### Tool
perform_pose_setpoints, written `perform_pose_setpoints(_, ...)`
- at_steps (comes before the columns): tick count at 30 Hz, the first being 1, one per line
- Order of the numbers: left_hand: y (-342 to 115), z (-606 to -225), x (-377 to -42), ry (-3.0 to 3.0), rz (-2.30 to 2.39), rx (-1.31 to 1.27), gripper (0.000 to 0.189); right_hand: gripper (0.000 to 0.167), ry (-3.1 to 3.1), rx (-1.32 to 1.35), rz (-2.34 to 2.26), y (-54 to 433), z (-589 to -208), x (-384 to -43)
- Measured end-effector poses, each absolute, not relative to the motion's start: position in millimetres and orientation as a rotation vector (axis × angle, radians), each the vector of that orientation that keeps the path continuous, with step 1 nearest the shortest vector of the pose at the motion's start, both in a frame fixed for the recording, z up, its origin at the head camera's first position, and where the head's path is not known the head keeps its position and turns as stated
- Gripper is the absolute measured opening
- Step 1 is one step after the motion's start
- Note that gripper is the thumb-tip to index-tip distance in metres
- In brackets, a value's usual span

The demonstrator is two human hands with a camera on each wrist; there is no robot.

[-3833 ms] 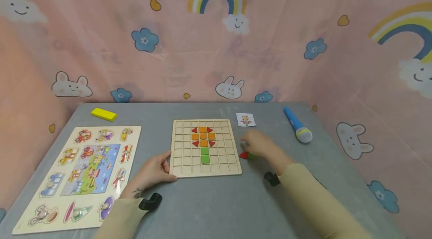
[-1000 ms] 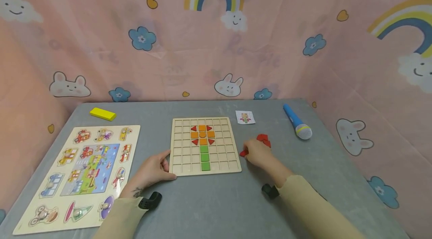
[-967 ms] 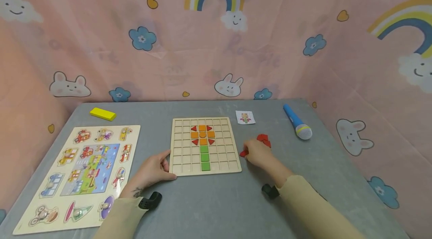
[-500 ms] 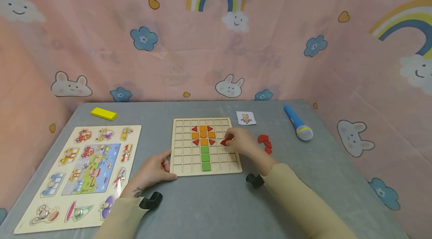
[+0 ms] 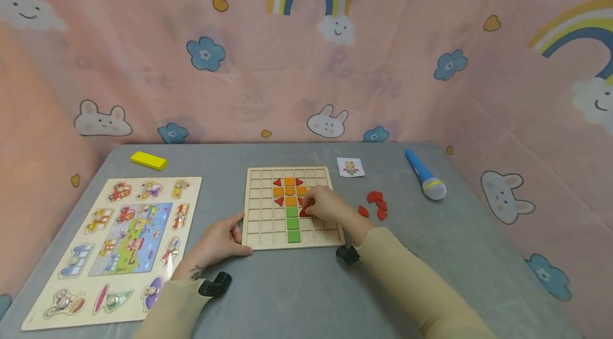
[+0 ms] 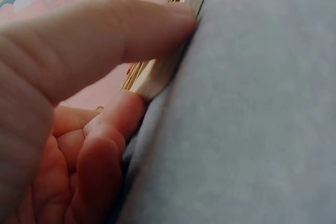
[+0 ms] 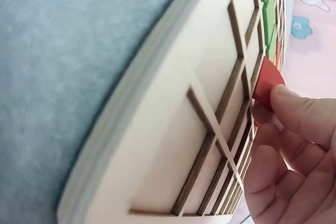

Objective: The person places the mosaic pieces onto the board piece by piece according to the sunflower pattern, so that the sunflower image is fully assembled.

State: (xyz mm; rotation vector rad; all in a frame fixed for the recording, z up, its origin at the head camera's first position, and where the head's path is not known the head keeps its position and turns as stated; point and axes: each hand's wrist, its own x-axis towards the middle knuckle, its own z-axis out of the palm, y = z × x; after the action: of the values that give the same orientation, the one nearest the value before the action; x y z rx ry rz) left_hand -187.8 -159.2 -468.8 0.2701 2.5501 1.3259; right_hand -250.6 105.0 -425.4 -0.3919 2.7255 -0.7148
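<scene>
A square wooden grid board [image 5: 264,225] lies mid-table. On it are orange squares [image 5: 290,201] round an orange disc, red triangles [image 5: 278,182], and a column of three green squares [image 5: 293,224]. My left hand [image 5: 216,241] holds the board's near left corner, thumb on the front edge [image 6: 168,66] and fingers at the side. With thumb and fingers my right hand [image 5: 330,207] pinches a curved-edge red tile [image 7: 266,80]. It is over the grid, just right of the top green square. The hand hides part of the grid's right side.
Several loose red tiles [image 5: 377,197] lie right of the board. Behind it is a small pattern card [image 5: 350,167]. A blue toy microphone [image 5: 425,175] lies at back right, a yellow block [image 5: 149,160] at back left. A picture puzzle board [image 5: 72,232] covers the table's left.
My right hand has carried a red tile from the table leftward onto the grid. A third green square has joined the column since the oldest frame. The left hand has stayed put.
</scene>
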Motion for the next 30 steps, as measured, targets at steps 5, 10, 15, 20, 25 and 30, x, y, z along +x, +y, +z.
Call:
perform_pose_setpoints(5,-159.5,-469.0,-188.2,2.568,1.314,0.288,0.093,0.005,2.73,-0.383,-0.729,102.3,-424.3,-249.7)
perform_pose_setpoints(10,-159.3,-469.6,-188.1,2.568,1.318,0.294,0.093,0.006,2.764,-0.369,-0.654,101.0,-425.0,-249.2)
perform_pose_setpoints(15,-159.0,-469.8,-188.5,2.574,1.303,0.293,0.094,0.01,2.805,-0.385,-0.581,101.8,-427.0,-247.1)
perform_pose_setpoints(20,-158.6,-469.6,-188.9,2.571,1.303,0.283,0.093,0.016,2.835,-0.346,-0.664,119.4,-419.3,-247.9)
perform_pose_setpoints(25,-158.4,-468.0,-189.2,2.572,1.303,0.294,0.093,0.025,2.943,-0.122,-0.627,167.4,-409.4,-258.8)
perform_pose_setpoints(30,-159.2,-467.6,-188.8,2.574,1.3,0.307,0.093,0.031,2.922,0.143,-0.493,216.7,-413.6,-266.1)
